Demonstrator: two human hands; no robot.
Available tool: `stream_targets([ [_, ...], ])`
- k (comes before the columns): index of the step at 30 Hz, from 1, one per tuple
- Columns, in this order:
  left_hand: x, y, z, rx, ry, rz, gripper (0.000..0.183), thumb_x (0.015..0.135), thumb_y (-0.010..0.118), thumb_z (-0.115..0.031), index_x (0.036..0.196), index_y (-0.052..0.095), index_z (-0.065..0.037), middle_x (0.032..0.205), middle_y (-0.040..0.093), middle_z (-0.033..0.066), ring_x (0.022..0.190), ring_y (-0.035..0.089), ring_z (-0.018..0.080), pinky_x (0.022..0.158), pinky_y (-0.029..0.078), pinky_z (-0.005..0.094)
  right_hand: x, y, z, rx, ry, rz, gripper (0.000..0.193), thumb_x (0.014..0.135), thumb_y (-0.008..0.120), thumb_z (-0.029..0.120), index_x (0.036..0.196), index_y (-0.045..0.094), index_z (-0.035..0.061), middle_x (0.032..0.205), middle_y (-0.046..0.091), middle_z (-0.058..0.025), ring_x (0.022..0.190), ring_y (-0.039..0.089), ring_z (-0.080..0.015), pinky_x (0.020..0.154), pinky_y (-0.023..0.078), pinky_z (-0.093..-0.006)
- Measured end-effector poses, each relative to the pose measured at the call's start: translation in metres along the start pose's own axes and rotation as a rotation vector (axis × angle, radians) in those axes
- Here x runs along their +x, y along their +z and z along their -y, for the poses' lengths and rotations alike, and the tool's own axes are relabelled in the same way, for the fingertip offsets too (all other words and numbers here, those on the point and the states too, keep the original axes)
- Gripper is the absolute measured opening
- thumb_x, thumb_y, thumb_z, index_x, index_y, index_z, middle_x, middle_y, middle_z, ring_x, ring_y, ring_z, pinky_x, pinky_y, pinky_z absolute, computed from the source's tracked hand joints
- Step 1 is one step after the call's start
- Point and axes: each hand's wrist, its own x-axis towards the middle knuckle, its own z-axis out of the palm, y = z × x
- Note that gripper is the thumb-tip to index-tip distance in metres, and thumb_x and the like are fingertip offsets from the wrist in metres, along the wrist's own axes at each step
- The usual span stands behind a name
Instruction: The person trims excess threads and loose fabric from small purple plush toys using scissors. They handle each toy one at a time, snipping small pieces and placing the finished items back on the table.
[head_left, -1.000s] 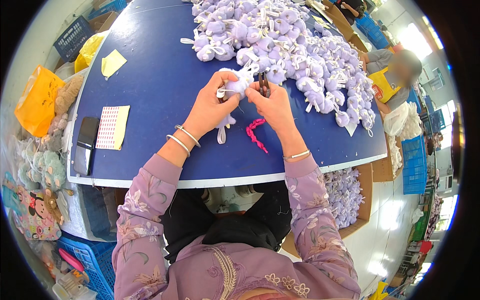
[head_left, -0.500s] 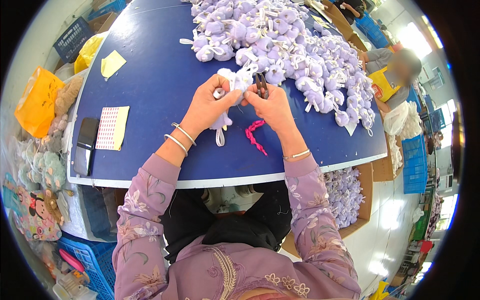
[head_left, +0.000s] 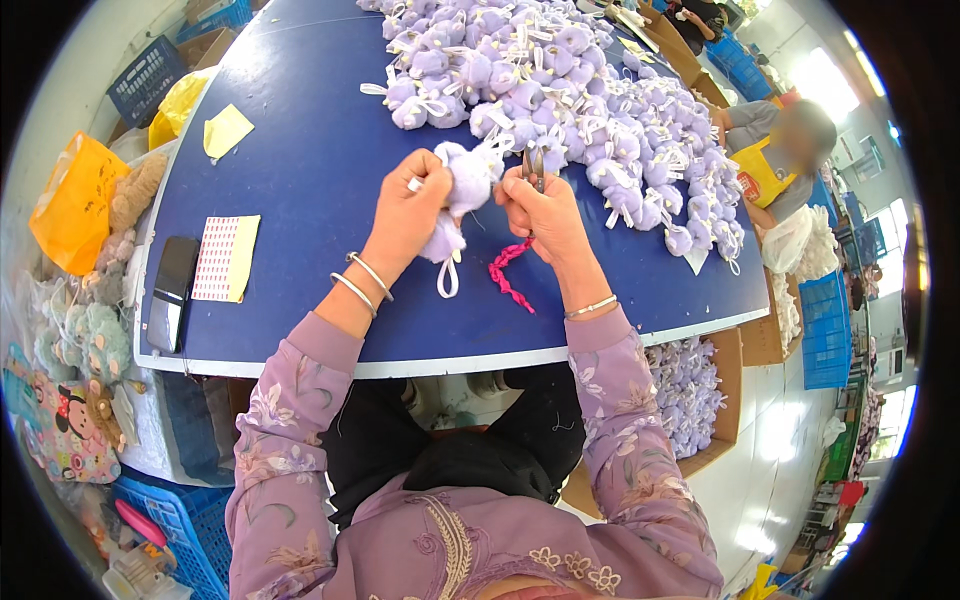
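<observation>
A fluffy lavender plush toy [head_left: 468, 178] with white ribbon loops is gripped in my left hand [head_left: 405, 205], whose fingers curl round its left side. One loop hangs below it over the blue table. Just to the right, my right hand [head_left: 548, 215] is closed on a pair of small dark thread snips [head_left: 533, 165], their blades pointing away from me. From below that hand a twisted bright pink cord [head_left: 510, 280] trails onto the table; where its upper end attaches is hidden. A fine dark thread shows between the toy and my right hand.
A big heap of similar lavender plush toys [head_left: 560, 80] covers the table's far middle and right. At left lie a black phone [head_left: 172, 290], a sticker sheet [head_left: 222, 260] and yellow paper [head_left: 227, 130]. A carton of plush toys [head_left: 690, 395] stands below right. A co-worker [head_left: 765, 168] sits at right.
My right hand with the snips has drawn slightly right, away from the plush toy. My left hand has turned, its fingers now curled more tightly round the toy.
</observation>
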Motion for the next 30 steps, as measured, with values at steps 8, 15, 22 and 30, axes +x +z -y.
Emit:
stream_targets([
  [8, -0.003, 0.001, 0.002, 0.202, 0.035, -0.003, 0.017, 0.090, 0.056, -0.009, 0.075, 0.047, -0.008, 0.071, 0.048, -0.0039, 0.063, 0.045, 0.0039, 0.055, 0.041, 0.0229, -0.006, 0.010, 0.007, -0.135, 0.019, 0.073, 0.026, 0.085, 0.069, 0.020, 0.100, 0.060, 0.0006, 0.068, 0.053, 0.0012, 0.050, 0.040, -0.0020, 0.042, 0.028, -0.0197],
  [15, -0.004, -0.001, 0.008, 0.253, 0.024, 0.086, 0.016, 0.091, 0.055, -0.010, 0.077, 0.048, -0.008, 0.071, 0.048, -0.0044, 0.062, 0.045, 0.0036, 0.052, 0.040, 0.0222, -0.005, 0.002, 0.006, -0.223, 0.054, 0.090, 0.023, 0.081, 0.070, 0.014, 0.095, 0.059, -0.0013, 0.070, 0.056, -0.0018, 0.049, 0.042, -0.0033, 0.042, 0.029, -0.0202],
  [22, -0.004, 0.003, 0.007, 0.420, 0.056, 0.039, 0.016, 0.087, 0.058, -0.010, 0.076, 0.048, -0.006, 0.070, 0.047, -0.0039, 0.066, 0.044, 0.0043, 0.055, 0.039, 0.0240, -0.008, 0.003, 0.005, -0.347, 0.014, 0.061, 0.014, 0.076, 0.064, 0.011, 0.082, 0.058, 0.0003, 0.065, 0.049, 0.0023, 0.049, 0.040, -0.0043, 0.042, 0.030, -0.0219],
  [30, -0.002, 0.003, 0.000, 0.266, -0.010, 0.033, 0.018, 0.093, 0.052, -0.007, 0.076, 0.046, -0.008, 0.066, 0.051, -0.0012, 0.054, 0.052, 0.0067, 0.048, 0.043, 0.0227, -0.008, 0.001, 0.012, -0.145, 0.081, 0.142, 0.022, 0.076, 0.070, 0.015, 0.090, 0.061, 0.0004, 0.069, 0.059, -0.0039, 0.049, 0.043, -0.0058, 0.042, 0.032, -0.0216],
])
